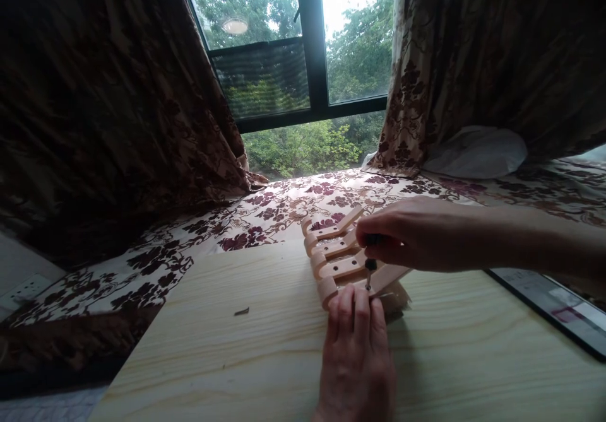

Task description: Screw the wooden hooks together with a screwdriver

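My right hand is closed around the dark handle of a screwdriver, which stands upright. Its tip meets the nearest slat of a pale wooden slatted rack. Dark screw heads show in the other slats, and the slats' left ends are rounded. At the rack's near end, my left hand grips the wood with its fingers side by side, close to the screwdriver tip. The thumb is hidden. A loose screw lies on the pale wooden board, left of the rack.
A tablet lies at the board's right edge. Beyond the board spreads a flowered cloth, with a white plastic bag at the back right. Patterned curtains hang beside the window.
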`<state>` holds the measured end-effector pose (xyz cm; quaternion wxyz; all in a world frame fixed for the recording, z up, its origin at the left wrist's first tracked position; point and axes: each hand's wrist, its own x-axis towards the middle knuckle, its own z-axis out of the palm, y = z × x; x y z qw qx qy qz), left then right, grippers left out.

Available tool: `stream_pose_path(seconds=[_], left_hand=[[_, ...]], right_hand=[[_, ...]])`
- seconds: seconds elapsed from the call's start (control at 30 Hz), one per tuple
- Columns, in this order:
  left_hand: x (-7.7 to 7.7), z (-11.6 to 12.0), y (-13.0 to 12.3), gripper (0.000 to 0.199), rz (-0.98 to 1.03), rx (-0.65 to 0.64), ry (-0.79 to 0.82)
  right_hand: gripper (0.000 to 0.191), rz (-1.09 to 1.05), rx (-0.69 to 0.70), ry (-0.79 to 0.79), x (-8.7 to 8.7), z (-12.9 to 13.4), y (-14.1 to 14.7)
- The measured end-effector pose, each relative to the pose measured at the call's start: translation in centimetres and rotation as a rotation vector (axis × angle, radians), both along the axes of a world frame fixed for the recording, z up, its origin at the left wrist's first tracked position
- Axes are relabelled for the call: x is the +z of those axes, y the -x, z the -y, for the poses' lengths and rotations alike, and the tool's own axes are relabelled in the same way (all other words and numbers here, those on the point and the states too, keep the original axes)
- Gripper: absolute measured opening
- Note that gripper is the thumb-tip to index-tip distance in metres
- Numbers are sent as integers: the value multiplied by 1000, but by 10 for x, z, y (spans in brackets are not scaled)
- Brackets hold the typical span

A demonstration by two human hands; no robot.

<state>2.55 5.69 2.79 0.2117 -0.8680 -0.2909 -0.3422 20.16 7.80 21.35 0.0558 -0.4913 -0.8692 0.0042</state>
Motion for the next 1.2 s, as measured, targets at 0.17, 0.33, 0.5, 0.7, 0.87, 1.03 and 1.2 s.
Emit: stream_pose_path(seconds=[0.17, 0.33, 0.5, 0.7, 0.87, 1.03, 1.2], left_hand=[[-1, 1, 0, 47, -7, -7, 3], [-1, 1, 0, 46, 6, -15, 8], [0, 0, 1, 45, -1, -15, 1], [-1, 0, 1, 45, -2, -8, -9], [0, 0, 1, 45, -2, -12, -6], [0, 0, 0, 45, 4, -8, -14], [-1, 0, 0, 45, -5, -6, -24]], right_hand=[[20, -49, 20, -1, -8, -3, -2], [23, -3, -45, -69, -12, -5, -2], [16, -10, -5, 9, 0, -1, 0], [21, -42, 9, -42, -9, -6, 2], [26, 31, -86, -94, -12, -5, 2], [10, 18, -40, 14, -1, -1, 0], [15, -3, -3, 15, -4, -2, 2]])
